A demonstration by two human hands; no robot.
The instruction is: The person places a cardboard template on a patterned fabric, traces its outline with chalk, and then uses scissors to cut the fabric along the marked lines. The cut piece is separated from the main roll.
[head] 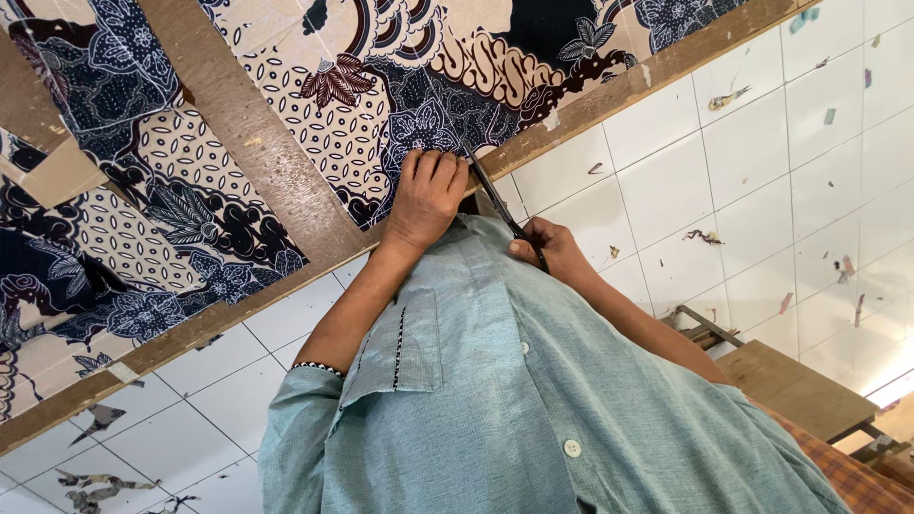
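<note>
A batik cloth with dark blue, brown and cream flower patterns lies spread over a wooden table. My left hand rests on the cloth's near edge, fingers curled down onto the fabric at the table's rim. Just to its right, my right hand grips black scissors. Their blades point up and away along the cloth's edge, close beside my left fingers. My grey-green shirt hides the lower part of both forearms.
Wooden strips cross the table between cloth panels. Below the table is a white tiled floor littered with small fabric scraps. A wooden stool stands at the lower right.
</note>
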